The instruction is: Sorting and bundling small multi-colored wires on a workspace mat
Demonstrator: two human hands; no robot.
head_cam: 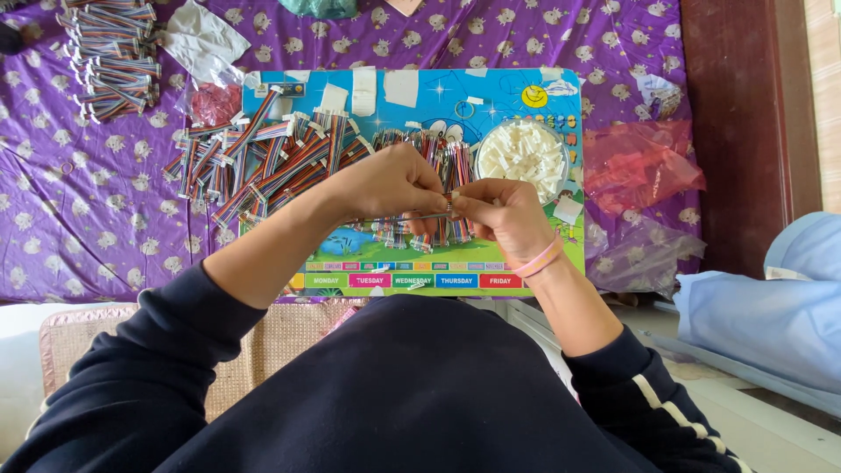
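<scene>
Cable (412, 216), a thin strip at frame centre, is pinched at its end by both hands: left hand (390, 182), right hand (499, 215), fingers closed on it. Cable piles (263, 162) lie upper left, apparently done; a bowl (523, 151) of white connectors looks well stocked, suggesting much remains.

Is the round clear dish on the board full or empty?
Full: the round dish is heaped to its rim with small white pieces.

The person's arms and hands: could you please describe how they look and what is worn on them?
Both hands, the left hand and the right hand, are bare, without gloves. Dark navy sleeves are pushed up to the elbows; the right sleeve carries white stripes. Thin pink bands circle the right wrist.
</scene>
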